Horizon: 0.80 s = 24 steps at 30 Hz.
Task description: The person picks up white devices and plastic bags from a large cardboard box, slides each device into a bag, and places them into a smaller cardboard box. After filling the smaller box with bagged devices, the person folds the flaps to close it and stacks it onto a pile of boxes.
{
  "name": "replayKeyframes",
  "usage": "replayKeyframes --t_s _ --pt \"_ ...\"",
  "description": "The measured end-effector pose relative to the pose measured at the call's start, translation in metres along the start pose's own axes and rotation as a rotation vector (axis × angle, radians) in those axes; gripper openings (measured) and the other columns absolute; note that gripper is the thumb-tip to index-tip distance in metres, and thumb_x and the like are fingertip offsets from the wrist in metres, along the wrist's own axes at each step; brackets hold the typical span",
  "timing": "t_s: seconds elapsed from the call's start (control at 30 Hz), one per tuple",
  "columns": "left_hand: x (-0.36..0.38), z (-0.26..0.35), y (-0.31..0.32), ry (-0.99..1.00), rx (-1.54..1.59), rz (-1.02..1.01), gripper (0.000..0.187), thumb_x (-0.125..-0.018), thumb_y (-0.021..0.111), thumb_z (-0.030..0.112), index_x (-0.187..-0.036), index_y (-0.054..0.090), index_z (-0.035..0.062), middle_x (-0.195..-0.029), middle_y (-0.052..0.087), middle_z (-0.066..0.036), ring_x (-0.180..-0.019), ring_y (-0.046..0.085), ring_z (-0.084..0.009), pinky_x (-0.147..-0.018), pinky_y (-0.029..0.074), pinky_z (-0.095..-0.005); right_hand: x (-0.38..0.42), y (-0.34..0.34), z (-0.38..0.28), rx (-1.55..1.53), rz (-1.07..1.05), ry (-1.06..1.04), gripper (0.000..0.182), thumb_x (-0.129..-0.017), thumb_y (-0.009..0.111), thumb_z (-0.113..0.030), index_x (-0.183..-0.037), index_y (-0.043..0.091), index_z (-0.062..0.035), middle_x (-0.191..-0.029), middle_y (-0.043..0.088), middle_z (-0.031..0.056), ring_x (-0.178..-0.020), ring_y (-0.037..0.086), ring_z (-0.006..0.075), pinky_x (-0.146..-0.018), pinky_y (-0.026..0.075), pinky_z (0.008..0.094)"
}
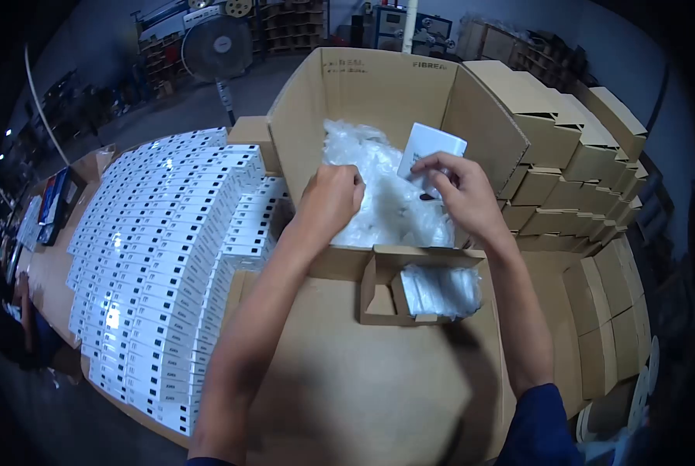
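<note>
Over the large open carton (386, 89), my left hand (333, 196) is closed in a fist at the edge of a heap of clear plastic bags (386, 198); it seems to grip the plastic, though its fingertips are hidden. My right hand (464, 194) has its fingers curled against a flat white box (434, 142) with small dark print, which stands tilted above the plastic. Below both hands, a small open cardboard box (378, 303) sits at the large carton's near edge. Several plastic-wrapped white pieces (443, 291) are packed in its right part.
Many stacked white boxes (153, 272) with dark squares cover the left side. Folded brown cartons (573, 163) are piled on the right, beside an open carton (553, 311). A cardboard surface (363, 380) lies in front of me. A fan (217, 46) stands behind.
</note>
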<state>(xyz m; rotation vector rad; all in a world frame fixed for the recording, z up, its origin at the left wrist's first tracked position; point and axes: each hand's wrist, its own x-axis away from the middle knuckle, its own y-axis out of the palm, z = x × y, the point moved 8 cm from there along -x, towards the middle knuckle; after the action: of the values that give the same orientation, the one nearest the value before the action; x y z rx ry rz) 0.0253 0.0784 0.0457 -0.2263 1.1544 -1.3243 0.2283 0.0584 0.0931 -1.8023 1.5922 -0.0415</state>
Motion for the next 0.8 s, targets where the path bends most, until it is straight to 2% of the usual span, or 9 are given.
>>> replayKeyframes --t_s 0.13,0.2,0.27,0.33,0.37,0.5,0.6,0.7,0.8 --pt "-0.047 -0.049 0.063 -0.196 -0.234 -0.138 0.027 -0.085 0.078 0.022 -0.087 0.076 -0.0045 -0.091 0.073 -0.027 -0.085 0.071 -0.0459 -0.084 0.057 -0.0497 -0.030 -0.003 0.029 0.047 0.032 0.035 0.026 -0.091 0.058 -0.009 -0.107 0.077 -0.0055 -0.096 0.075 0.0143 -0.081 0.072 0.0196 -0.074 0.059 0.0332" --pt "-0.057 -0.063 0.083 -0.120 -0.214 -0.124 0.026 -0.085 0.078 0.022 -0.087 0.076 -0.0038 -0.091 0.074 -0.025 -0.085 0.071 -0.0458 -0.084 0.058 -0.0493 -0.043 0.006 0.053 -0.012 0.020 0.114 0.027 -0.090 0.059 -0.009 -0.108 0.078 -0.0068 -0.096 0.075 0.0144 -0.082 0.073 0.0194 -0.072 0.060 0.0333" --pt "-0.061 -0.072 0.094 -0.116 -0.201 -0.157 0.026 -0.085 0.078 0.023 -0.088 0.076 -0.0027 -0.091 0.074 -0.025 -0.084 0.072 -0.0440 -0.084 0.058 -0.0489 -0.047 0.012 0.065 0.029 0.002 0.196 0.027 -0.087 0.063 -0.014 -0.108 0.080 -0.0099 -0.101 0.076 0.0175 -0.094 0.074 0.0277 -0.087 0.058 0.0393" --pt "-0.059 -0.063 0.081 -0.126 -0.059 -0.125 0.024 -0.087 0.076 0.021 -0.094 0.075 -0.0021 -0.087 0.074 -0.023 -0.082 0.073 -0.0385 -0.081 0.057 -0.0463 -0.053 0.018 0.069 0.207 -0.017 0.188 0.028 -0.086 0.065 -0.018 -0.108 0.080 -0.0110 -0.104 0.077 0.0189 -0.102 0.073 0.0323 -0.096 0.056 0.0427" --pt "-0.056 -0.056 0.070 -0.125 0.017 -0.091 0.024 -0.087 0.075 0.020 -0.095 0.075 -0.0024 -0.087 0.074 -0.023 -0.082 0.073 -0.0374 -0.080 0.057 -0.0456 -0.059 0.021 0.073 0.268 -0.030 0.149 0.037 -0.083 0.076 -0.030 -0.114 0.079 -0.0095 -0.111 0.074 0.0234 -0.114 0.068 0.0376 -0.106 0.049 0.0452" --pt "-0.050 -0.011 0.024 -0.008 0.120 0.032 0.015 -0.091 0.071 0.010 -0.095 0.071 -0.0044 -0.087 0.074 -0.022 -0.083 0.074 -0.0358 -0.077 0.056 -0.0419 -0.069 0.022 0.059 0.356 0.097 0.012 0.074 -0.068 0.091 -0.046 -0.127 0.072 -0.0044 -0.122 0.069 0.0279 -0.123 0.062 0.0402 -0.107 0.048 0.0449" --pt "-0.055 -0.001 0.012 0.056 0.203 0.054 0.014 -0.094 0.070 0.008 -0.097 0.064 -0.0035 -0.085 0.072 -0.018 -0.084 0.074 -0.0296 -0.077 0.056 -0.0389 -0.088 0.025 0.049 0.387 0.105 -0.149 0.076 -0.068 0.092 -0.045 -0.129 0.071 -0.0057 -0.122 0.070 0.0259 -0.123 0.061 0.0398 -0.107 0.048 0.0449" --pt "-0.061 -0.002 0.005 -0.017 0.360 0.082 0.019 -0.094 0.073 0.012 -0.095 0.060 -0.0022 -0.077 0.068 -0.009 -0.075 0.066 -0.0165 -0.073 0.054 -0.0336 -0.104 0.022 0.054 0.268 0.042 -0.085 0.055 -0.075 0.089 -0.038 -0.114 0.076 -0.0022 -0.118 0.071 0.0276 -0.114 0.066 0.0417 -0.101 0.051 0.0454" --pt "-0.063 -0.010 -0.001 -0.053 0.303 0.190 0.023 -0.091 0.077 0.013 -0.093 0.059 -0.0016 -0.074 0.065 -0.006 -0.070 0.060 -0.0141 -0.070 0.051 -0.0314 -0.100 0.019 0.050 0.277 0.101 -0.116 0.034 -0.082 0.083 -0.027 -0.098 0.079 0.0025 -0.108 0.071 0.0299 -0.104 0.068 0.0438 -0.095 0.053 0.0459"
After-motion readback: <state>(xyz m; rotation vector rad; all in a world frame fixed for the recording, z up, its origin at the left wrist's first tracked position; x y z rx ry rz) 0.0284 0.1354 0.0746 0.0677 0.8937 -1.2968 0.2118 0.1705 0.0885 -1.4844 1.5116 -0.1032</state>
